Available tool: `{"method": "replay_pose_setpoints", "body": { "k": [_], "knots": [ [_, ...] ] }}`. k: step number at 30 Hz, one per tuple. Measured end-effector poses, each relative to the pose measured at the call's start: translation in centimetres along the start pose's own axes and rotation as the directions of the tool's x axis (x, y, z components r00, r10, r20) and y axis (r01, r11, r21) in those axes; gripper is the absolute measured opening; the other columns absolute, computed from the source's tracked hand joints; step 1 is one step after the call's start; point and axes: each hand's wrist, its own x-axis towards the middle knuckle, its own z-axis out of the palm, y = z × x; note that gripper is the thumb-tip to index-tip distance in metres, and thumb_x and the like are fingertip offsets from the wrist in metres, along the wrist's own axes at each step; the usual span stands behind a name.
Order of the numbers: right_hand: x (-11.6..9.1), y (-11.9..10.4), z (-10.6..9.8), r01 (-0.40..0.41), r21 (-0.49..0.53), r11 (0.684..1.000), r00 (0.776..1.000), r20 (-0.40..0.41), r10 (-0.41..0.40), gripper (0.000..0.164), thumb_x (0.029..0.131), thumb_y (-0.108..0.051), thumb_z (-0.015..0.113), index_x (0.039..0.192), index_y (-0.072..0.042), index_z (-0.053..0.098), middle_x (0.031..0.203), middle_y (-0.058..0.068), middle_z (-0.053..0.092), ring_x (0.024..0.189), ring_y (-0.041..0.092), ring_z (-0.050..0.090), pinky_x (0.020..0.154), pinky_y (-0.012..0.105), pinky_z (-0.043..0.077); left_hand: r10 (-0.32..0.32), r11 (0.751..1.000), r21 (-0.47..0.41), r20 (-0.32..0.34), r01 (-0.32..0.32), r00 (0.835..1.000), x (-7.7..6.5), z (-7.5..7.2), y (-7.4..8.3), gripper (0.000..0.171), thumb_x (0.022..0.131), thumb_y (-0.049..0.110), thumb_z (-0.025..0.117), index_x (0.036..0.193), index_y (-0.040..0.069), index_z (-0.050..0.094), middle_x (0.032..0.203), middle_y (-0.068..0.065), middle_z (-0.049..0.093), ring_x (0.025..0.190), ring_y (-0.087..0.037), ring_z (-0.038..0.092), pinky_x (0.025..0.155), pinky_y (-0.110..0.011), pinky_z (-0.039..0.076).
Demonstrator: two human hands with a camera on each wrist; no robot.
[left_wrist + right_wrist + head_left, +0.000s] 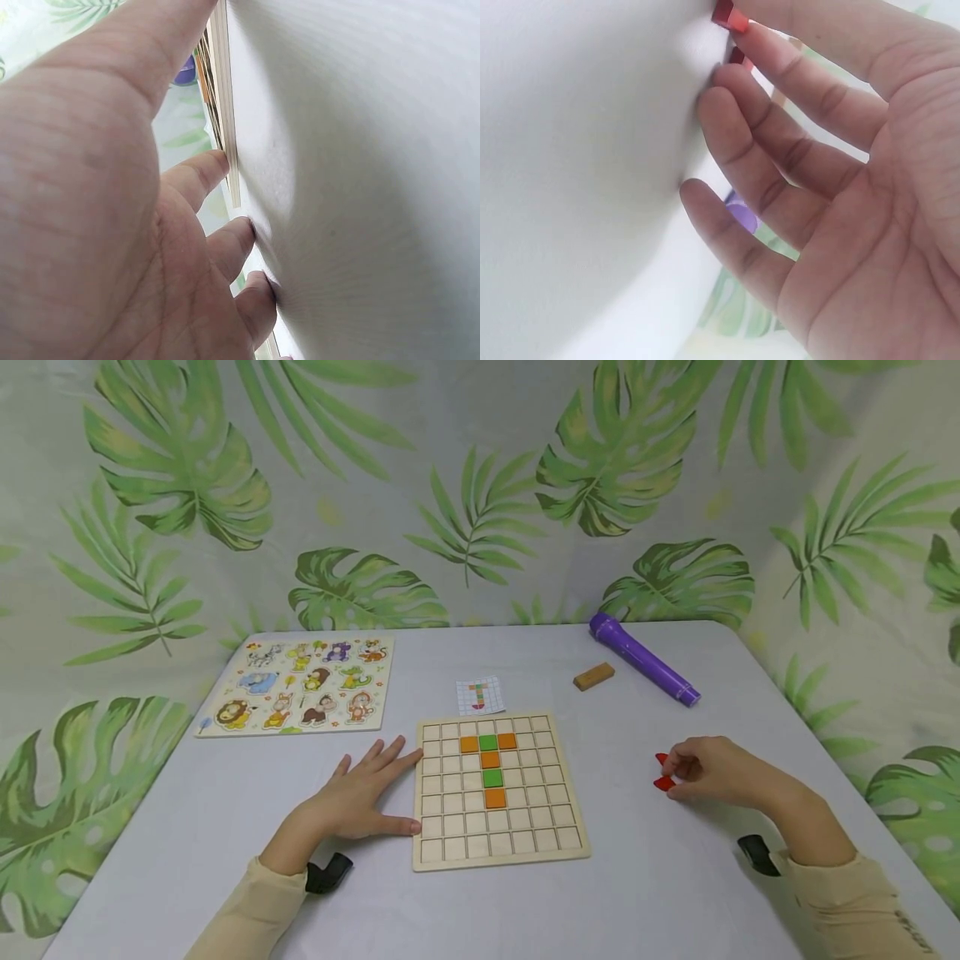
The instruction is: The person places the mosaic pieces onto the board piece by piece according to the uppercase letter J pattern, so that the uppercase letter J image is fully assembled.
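Note:
A square wooden grid board (450,852) lies in the middle of the table, with orange and green square tiles (491,778) set in a T shape. My left hand (358,797) is spread flat on its left side, thumb and index fingertips right at the board's edge. In the left wrist view, fingertips (214,165) meet the table beside the board's side. To the right of the board, my right hand (716,772) pinches a small red piece (729,15) between thumb and index finger, low over the table. A second red piece (662,758) lies just beyond it.
Behind the board lies a small printed pattern card (480,695). An animal puzzle board (292,685) is at the back left. A brown wooden block (594,677) and a purple toy microphone (645,662) lie at the back right. Leaf-printed cloth (480,527) hangs behind the table.

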Motion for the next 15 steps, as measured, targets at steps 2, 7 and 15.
{"method": "replay_pose_setpoints", "body": {
  "k": [2, 7, 15],
  "knots": [
    [0.06, -0.01, 0.04, 0.017, 0.026, 1.000, 1.000, 0.012, -0.017, 0.023, 0.089, -0.022, 0.089, 0.102, -0.010, 0.074, 0.102, -0.002, 0.074, 0.089, 0.005, 0.063, 0.078, 0.021, 0.057, 0.001, 1.000, -0.003, 0.000, -0.001, 1.000, -0.03, 0.01, 0.00, 0.108, 0.085, 0.069, 0.081, 0.172, 0.029, 0.030, 0.182, -0.013, 0.016, 0.167, -0.047, 0.012, 0.125, -0.083, 0.006],
    [0.22, -0.12, 0.12, 0.053, 0.051, 0.997, 0.998, 0.020, -0.054, 0.021, 0.089, -0.017, 0.087, 0.105, -0.008, 0.075, 0.105, -0.001, 0.076, 0.089, 0.002, 0.064, 0.078, 0.020, 0.058, 0.002, 1.000, -0.004, -0.001, -0.002, 1.000, -0.02, 0.04, -0.04, 0.109, 0.085, 0.070, 0.081, 0.171, 0.028, 0.030, 0.182, -0.013, 0.016, 0.167, -0.047, 0.012, 0.125, -0.083, 0.006],
    [0.34, -0.66, 0.27, 0.049, 0.049, 0.998, 0.998, 0.036, -0.051, 0.023, 0.090, -0.013, 0.086, 0.110, -0.009, 0.077, 0.102, -0.003, 0.073, 0.091, 0.005, 0.063, 0.080, 0.021, 0.058, 0.000, 1.000, 0.002, 0.002, 0.000, 1.000, 0.13, 0.24, -0.23, 0.108, 0.085, 0.070, 0.080, 0.171, 0.030, 0.030, 0.182, -0.011, 0.015, 0.168, -0.045, 0.011, 0.125, -0.083, 0.005]
  ]
}}
